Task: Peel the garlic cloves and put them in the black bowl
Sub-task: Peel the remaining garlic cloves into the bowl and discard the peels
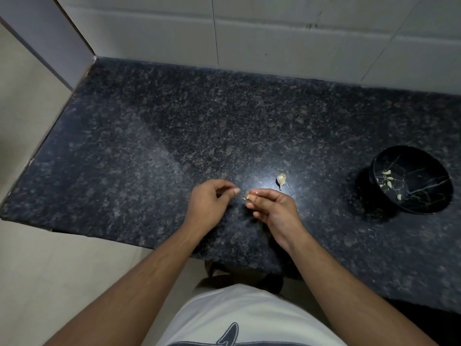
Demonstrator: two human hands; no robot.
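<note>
The clove (247, 197) pinched at the tips of the right hand (272, 211) was small, and it looked likely to slip; if it squirted free while the skin was being pulled, it could skitter across the dark speckled worktop (149, 146) or off the near edge to the floor. The black bowl (411, 179) stood well apart to the right, so a dropped clove on the way over seemed another risk. The right hand's fingers were curled, thumb and forefinger nipping the clove, with a wisp of skin sticking out leftward. The left hand (210, 202) hung just beside it, fingers loosely curled, thumb and fingertips nearly meeting; whether it held a scrap of peel I could not tell. Another unpeeled clove (281, 180) lay on the worktop just beyond the hands, and several peeled ones (388, 181) sat in the bowl.
</note>
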